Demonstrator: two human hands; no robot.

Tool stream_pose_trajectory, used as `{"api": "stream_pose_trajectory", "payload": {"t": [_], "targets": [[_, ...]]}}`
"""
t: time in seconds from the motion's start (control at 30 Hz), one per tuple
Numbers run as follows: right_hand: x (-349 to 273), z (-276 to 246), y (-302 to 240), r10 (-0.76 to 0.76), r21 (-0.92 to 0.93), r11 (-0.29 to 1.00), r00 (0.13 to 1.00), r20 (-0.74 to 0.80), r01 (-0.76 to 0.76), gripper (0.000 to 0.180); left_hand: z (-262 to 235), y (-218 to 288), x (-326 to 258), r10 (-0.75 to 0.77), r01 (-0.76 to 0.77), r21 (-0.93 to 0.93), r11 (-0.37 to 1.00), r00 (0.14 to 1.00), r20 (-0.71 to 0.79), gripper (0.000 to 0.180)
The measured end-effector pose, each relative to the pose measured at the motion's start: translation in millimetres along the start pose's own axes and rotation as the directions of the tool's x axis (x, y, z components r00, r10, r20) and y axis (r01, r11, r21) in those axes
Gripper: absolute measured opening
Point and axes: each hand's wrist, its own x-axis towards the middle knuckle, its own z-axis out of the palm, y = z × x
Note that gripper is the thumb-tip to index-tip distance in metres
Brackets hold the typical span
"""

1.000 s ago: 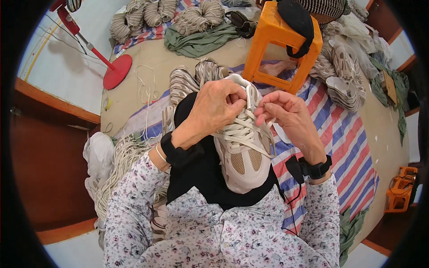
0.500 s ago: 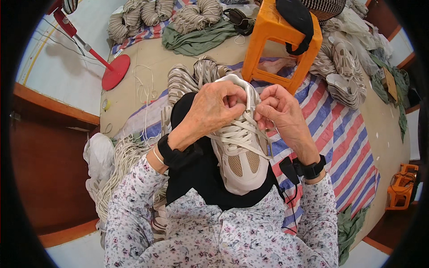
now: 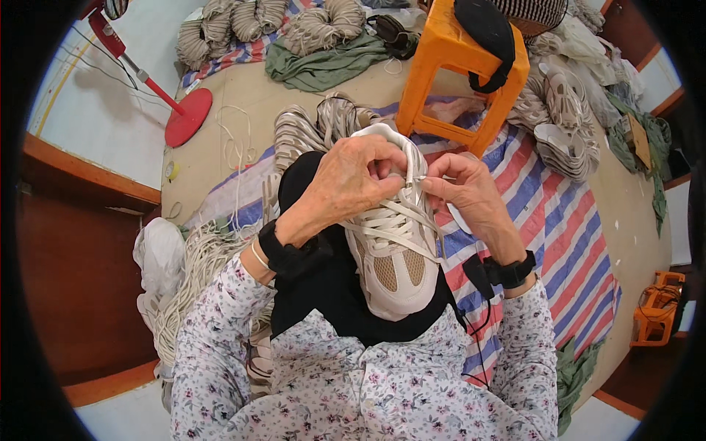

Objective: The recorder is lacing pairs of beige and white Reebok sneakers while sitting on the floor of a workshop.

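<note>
Shoe: beige-and-white shoe (image 3: pixel 401 283) upright on the black cloth (image 3: pixel 305 290) over my lap, toe toward me, opening away.
Left hand: my left hand (image 3: pixel 362 170) is closed on the shoe near the top of the lacing, fingers curled, thumb bent in. Whether a strand is caught under them too, I cannot tell.
Right hand: thumb and forefinger of my right hand (image 3: pixel 465 189) meet in a pinch on a pale lace (image 3: pixel 393 222) at the upper right eyelet edge; other fingers folded.
Shoe to grip: upper lacing and opening lie between my two hands; toe sits below both, nearer my body, untouched by fingers.
Lacing: strands crisscross the front, some lying loosely over the right side.
Lace heap: tangled pale laces (image 3: pixel 197 275) by my left forearm.
Stool: orange stool (image 3: pixel 463 70) beyond my right hand, black cap on it (image 3: pixel 487 33).
Floor: striped sheet (image 3: pixel 548 246) spread to my right.
</note>
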Motion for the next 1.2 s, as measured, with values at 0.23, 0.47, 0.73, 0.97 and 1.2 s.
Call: {"api": "stream_pose_trajectory", "payload": {"t": [0.23, 0.47, 0.73, 0.97, 1.2], "targets": [[-5, 9, -2, -0.021, -0.046, 0.999, 0.999, -0.026, 0.019, 0.011, 0, -1, 1, -0.010, 0.012, -0.079, 0.997, 1.000, 0.023, 0.015], [1, 6, -1, 0.002, 0.025, 1.000, 0.999, -0.034, -0.001, 0.015, 1, 5, 0, -0.017, 0.021, -0.097, 0.995, 0.999, 0.034, 0.012], [-2, 15, -2, -0.019, -0.050, 0.999, 0.999, -0.037, 0.017, 0.018, -2, 4, 0, -0.015, 0.015, -0.004, 1.000, 1.000, 0.012, 0.009], [-10, 37, -9, -0.486, -0.580, 0.752, 0.857, -0.169, 0.313, 0.013, -9, 0, 10, 0.091, -0.096, 0.219, 0.971, 0.995, 0.032, 0.007], [-16, 63, -18, -0.604, -0.807, 0.354, 0.775, 0.188, 0.472, 0.027, -52, -34, 27, 0.223, -0.146, 0.459, 0.876, 0.968, -0.117, 0.011]]}}
